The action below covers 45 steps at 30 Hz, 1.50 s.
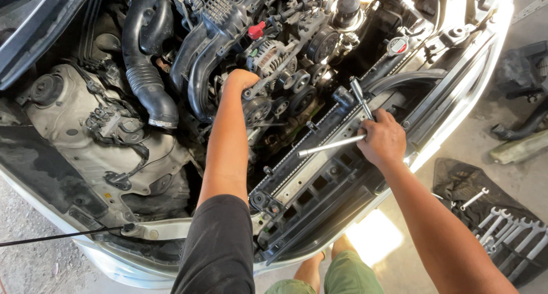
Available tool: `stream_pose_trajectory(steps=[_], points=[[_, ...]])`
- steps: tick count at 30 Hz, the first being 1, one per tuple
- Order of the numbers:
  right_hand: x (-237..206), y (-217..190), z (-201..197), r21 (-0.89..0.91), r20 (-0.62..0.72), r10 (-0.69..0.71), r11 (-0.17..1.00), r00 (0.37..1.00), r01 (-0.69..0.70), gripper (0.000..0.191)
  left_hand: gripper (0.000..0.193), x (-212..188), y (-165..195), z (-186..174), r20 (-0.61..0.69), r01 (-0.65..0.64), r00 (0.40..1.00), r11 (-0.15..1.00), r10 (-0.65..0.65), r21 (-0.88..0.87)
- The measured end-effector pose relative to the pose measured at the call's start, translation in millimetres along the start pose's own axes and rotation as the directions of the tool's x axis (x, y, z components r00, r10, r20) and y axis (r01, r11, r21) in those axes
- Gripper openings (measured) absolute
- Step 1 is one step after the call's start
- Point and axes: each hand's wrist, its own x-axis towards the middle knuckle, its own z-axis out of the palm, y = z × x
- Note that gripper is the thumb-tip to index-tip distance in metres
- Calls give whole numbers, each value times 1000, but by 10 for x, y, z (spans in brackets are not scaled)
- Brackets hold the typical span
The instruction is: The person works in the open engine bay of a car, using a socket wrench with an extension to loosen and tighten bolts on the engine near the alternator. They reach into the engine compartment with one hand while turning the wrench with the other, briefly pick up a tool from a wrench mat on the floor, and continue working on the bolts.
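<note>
Two chrome tools are being gripped in the right hand (383,141): a long, plain metal bar (331,146) jutting leftward from the fist, and a ratchet handle (361,98) rising above the knuckles, over the radiator support (319,174). The left hand (240,80) is being pressed deep among the black engine pulleys (291,88); whether its hidden fingers are grasping anything cannot be told. Spanners (508,231) are lying on a dark cloth (456,183) below the right forearm.

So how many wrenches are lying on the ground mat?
About 6 combination wrenches lie on the dark mat at lower right: one apart at upper left, the rest fanned together. The frame edge may hide more.
</note>
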Motion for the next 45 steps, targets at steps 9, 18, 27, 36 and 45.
stream_pose_trajectory(steps=[9,18,27,36,45], points=[[7,17,15,8,-16,-14,1000,1000,14,10,37,42,-72,96,47,18,999,986,-10,-166],[14,-9,1,5,-38,-33,999,999,33,10,41,8,-2,-49,-50,-86,994,980,96,177],[0,1,3,1,-12,0,1000,1000,0,10,50,-283,35,-119,-45,-38,998,983,47,178],[-13,-2,10,-9,36,28,1000,999,-28,10,41,-107,10,-35,-79,-40,995,980,56,197],[5,0,3,6,-26,-15,1000,1000,16,9,45,-4,-38,-16,-43,-95,995,995,95,4]])
